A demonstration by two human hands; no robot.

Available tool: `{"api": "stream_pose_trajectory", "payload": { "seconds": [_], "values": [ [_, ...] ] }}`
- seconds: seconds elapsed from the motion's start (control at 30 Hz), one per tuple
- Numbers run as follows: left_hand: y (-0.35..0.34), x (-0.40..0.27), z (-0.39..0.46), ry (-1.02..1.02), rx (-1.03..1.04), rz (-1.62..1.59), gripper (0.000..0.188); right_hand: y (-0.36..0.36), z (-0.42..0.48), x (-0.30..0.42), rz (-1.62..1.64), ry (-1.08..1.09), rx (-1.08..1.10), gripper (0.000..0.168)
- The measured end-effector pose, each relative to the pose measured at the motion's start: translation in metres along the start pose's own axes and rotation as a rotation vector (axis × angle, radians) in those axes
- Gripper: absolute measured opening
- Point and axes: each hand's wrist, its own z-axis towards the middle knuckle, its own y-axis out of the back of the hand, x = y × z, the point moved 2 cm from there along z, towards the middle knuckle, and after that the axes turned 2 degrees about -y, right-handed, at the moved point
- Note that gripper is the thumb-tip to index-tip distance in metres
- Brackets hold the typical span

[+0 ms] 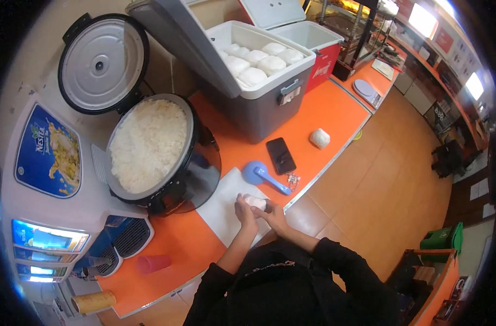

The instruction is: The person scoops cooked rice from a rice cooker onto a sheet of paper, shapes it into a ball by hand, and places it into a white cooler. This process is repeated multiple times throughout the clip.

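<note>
Both my left hand [244, 210] and my right hand [273, 216] close around a white wrapped bundle [255, 202], held over a sheet of white paper [227, 208] near the counter's edge. Just beyond it a blue plastic scoop [254, 173] lies with its handle toward the edge. To the left stands an open rice cooker [150, 144] full of cooked white rice. Similar white wrapped bundles [271, 65] fill the open grey cooler [264, 116], and a single wrapped bundle [319, 138] sits apart on the orange counter.
A black smartphone [281, 155] and a bunch of keys [293, 180] lie beside the scoop. Behind the grey cooler is a red cooler [323, 67]. A digital scale [366, 90] rests farther right. At the left are a drink dispenser [80, 212] and a pink cup [154, 264].
</note>
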Motion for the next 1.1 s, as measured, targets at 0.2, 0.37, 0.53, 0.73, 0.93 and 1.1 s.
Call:
{"api": "stream_pose_trajectory", "payload": {
  "seconds": [0.2, 0.37, 0.53, 0.73, 0.93, 1.1],
  "values": [
    [-0.032, 0.044, 0.030, 0.065, 0.300, 0.047, 0.062, 0.050, 0.016, 0.000, 0.324, -0.357, -0.156, 0.038],
    [-0.042, 0.009, 0.004, -0.151, 0.295, 0.415, 0.057, 0.145, 0.081, -0.023, 0.651, -0.213, -0.075, 0.046],
    [-0.011, 0.008, 0.032, -0.491, 0.279, 0.582, 0.022, 0.215, 0.146, -0.010, 0.303, -0.270, -0.559, 0.062],
    [0.059, 0.017, 0.036, -0.678, -0.042, 0.626, 0.008, 0.217, 0.146, 0.022, -0.595, 0.038, -0.809, 0.068],
    [0.110, 0.022, 0.022, -0.921, -0.300, 0.894, 0.010, 0.114, 0.112, 0.036, -0.965, 0.633, -0.029, 0.060],
    [0.107, -0.012, -0.012, -0.928, -0.500, 0.717, 0.013, 0.068, 0.109, 0.024, -1.115, 0.768, 0.069, 0.063]
  ]
}}
